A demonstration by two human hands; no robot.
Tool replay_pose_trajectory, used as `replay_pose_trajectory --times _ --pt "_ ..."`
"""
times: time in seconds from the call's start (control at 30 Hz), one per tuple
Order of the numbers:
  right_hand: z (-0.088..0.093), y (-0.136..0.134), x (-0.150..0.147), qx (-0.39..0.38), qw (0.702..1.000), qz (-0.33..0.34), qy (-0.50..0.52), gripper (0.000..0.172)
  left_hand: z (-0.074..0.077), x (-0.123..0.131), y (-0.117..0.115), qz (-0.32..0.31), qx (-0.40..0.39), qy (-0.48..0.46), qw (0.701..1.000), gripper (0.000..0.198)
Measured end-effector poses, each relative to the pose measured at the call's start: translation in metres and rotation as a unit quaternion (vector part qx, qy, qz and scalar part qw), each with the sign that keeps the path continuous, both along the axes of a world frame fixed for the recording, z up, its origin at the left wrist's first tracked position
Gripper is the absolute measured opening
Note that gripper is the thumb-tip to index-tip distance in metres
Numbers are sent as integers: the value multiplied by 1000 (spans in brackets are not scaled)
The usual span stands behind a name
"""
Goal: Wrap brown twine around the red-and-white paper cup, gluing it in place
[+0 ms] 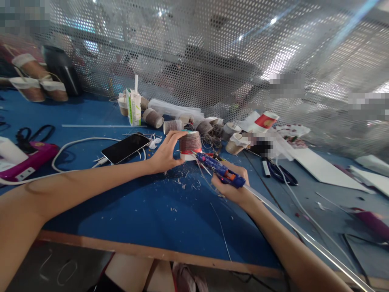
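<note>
A paper cup stands upside down on the blue table, most of its side wound with brown cord and a red and white band showing low down. My left hand grips the cup from the left, fingers over its top and thumb near the bottom. In my right hand is a blue glue gun, its nozzle against or very near the cup's lower side. A long clear glue stick runs out of the gun's back along my right forearm. Cord strands hang by the nozzle.
A phone with a white cable lies to the left, beyond it a magenta power strip. Behind the cup are a drink carton, cord-wrapped cups and tangled cord. Scissors lie right. Glue scraps litter the table.
</note>
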State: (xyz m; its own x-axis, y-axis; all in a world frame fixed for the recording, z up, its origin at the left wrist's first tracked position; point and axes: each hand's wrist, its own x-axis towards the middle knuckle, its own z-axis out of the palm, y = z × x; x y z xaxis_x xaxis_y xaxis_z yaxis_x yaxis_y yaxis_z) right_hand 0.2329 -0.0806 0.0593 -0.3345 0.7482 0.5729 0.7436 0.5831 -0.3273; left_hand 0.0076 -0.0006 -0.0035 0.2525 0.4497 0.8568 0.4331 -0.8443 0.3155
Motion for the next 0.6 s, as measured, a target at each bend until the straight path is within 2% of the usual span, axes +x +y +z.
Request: replay_pose_trajectory --times 0.2,0.47,0.6 --pt "-2 1 4 -9 999 -29 20 21 -1 2 2 25 12 -22 999 75" --pt "-2 6 8 10 999 -40 29 21 -5 2 6 13 12 -35 999 72" --pt "-2 6 10 -9 996 -65 53 20 -7 2 7 14 18 -44 999 73"
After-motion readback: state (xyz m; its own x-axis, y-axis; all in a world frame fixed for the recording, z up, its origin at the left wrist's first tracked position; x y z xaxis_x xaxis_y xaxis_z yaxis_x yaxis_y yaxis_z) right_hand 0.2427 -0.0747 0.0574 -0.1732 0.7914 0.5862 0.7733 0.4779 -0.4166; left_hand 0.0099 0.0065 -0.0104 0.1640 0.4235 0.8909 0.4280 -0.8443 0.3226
